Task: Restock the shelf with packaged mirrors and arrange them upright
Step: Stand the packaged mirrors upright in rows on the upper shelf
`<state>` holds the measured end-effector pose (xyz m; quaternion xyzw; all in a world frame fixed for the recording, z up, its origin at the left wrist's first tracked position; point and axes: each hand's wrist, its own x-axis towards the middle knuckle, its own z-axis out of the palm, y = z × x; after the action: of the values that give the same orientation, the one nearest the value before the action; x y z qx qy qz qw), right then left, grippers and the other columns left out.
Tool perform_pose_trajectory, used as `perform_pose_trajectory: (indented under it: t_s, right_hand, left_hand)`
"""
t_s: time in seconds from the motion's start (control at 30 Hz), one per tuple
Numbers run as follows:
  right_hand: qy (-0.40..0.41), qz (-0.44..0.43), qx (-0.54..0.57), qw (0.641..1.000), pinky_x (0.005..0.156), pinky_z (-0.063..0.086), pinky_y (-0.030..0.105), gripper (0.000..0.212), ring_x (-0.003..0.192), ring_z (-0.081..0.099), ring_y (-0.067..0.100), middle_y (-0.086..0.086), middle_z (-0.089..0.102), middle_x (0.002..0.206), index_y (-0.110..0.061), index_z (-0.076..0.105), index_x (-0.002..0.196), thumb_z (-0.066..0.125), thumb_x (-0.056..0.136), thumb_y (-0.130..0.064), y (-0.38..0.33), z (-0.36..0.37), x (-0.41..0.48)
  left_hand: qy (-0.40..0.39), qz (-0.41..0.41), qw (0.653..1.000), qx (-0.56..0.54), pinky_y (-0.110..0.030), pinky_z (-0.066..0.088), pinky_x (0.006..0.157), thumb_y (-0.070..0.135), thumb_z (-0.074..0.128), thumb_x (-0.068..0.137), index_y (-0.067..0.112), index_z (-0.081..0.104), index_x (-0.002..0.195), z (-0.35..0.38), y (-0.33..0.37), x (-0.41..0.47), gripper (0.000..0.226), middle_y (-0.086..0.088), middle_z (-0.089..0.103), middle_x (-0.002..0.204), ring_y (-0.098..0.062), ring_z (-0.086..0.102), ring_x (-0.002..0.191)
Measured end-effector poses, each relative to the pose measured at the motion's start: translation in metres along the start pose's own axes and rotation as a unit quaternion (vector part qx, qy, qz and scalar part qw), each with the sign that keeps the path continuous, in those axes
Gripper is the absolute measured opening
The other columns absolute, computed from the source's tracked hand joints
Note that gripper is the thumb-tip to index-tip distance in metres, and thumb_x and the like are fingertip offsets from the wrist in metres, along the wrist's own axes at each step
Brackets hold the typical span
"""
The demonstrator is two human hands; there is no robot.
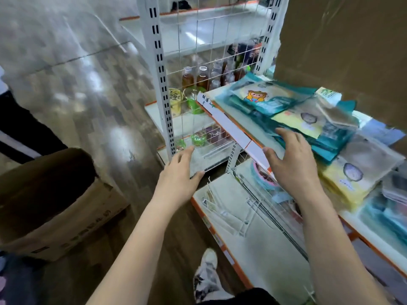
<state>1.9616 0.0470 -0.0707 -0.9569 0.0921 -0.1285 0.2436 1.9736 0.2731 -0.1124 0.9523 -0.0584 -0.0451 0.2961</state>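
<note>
Left grip point(179, 170): open, fingers straight and loosely spread, holding nothing, up in the air. Just beyond its fingertips, a white slotted metal upright point(164, 102) and a thin white wire grid panel point(204, 69).

Right grip point(290, 164): open as well, fingers spread, fingertips on the near edge of a loose pile of flat packaged mirrors in teal and yellow plastic sleeves point(286, 106), thumb close by the front strip of the white, orange-edged metal shelf point(233, 128). Mirrors lying flat and overlapping on that shelf, under and beyond the right grip, none upright. More yellow and teal packets point(352, 179) just to the right of the right grip, also flat.

Below both grips, a lower white shelf board point(264, 249) with loose wire dividers point(231, 212). Beyond the left grip, behind the grid, clear bottles of brown liquid point(189, 79). Down to the left of the left grip, an open brown cardboard box point(55, 205) on the wood-pattern floor point(99, 84).
</note>
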Motion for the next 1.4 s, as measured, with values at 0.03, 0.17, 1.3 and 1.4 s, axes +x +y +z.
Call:
perform_pose_trajectory:
  t_s: [0.03, 0.17, 1.3, 1.4]
  right_hand:
    - [0.011, 0.006, 0.003, 1.000, 0.102, 0.032, 0.036, 0.050, 0.125, 0.040, 0.027, 0.010, 0.048, 0.133, -0.012, 0.043, 0.137, 0.058, 0.091, -0.027, 0.002, 0.000, 0.011]
    - [0.029, 0.022, 0.007, 0.999, 0.100, 0.034, 0.040, 0.048, 0.124, 0.041, 0.031, 0.011, 0.047, 0.134, -0.011, 0.045, 0.134, 0.058, 0.091, -0.028, 0.012, 0.006, 0.056]
    - [0.078, 0.442, -0.065, 0.891, 0.111, 0.022, 0.049, 0.085, 0.138, 0.025, 0.037, 0.014, 0.032, 0.148, -0.020, 0.024, 0.146, 0.060, 0.079, -0.059, 0.119, -0.008, 0.221]
    - [0.067, 0.450, -0.068, 0.888, 0.105, 0.029, 0.049, 0.085, 0.130, 0.035, 0.039, 0.015, 0.042, 0.141, -0.023, 0.029, 0.141, 0.055, 0.074, -0.069, 0.125, -0.014, 0.231]
  left_hand:
    - [-0.009, 0.008, 1.000, 0.002, -0.042, 0.036, 0.104, 0.037, 0.051, 0.094, 0.026, 0.016, 0.149, 0.002, 0.002, 0.011, 0.066, -0.002, 0.031, 0.148, -0.025, 0.034, 0.134]
    - [-0.023, 0.021, 0.999, 0.010, -0.039, 0.033, 0.107, 0.037, 0.051, 0.093, 0.024, 0.017, 0.149, 0.004, 0.009, 0.065, 0.067, -0.004, 0.033, 0.147, -0.024, 0.032, 0.135]
    - [-0.222, 0.232, 0.938, 0.130, -0.053, 0.033, 0.107, 0.055, 0.043, 0.091, 0.016, 0.012, 0.150, 0.056, 0.147, 0.399, 0.076, -0.025, 0.033, 0.145, -0.043, 0.036, 0.130]
    - [-0.218, 0.235, 0.941, 0.104, -0.049, 0.033, 0.107, 0.056, 0.049, 0.088, 0.011, 0.013, 0.148, 0.054, 0.160, 0.414, 0.083, -0.026, 0.042, 0.137, -0.042, 0.040, 0.127]
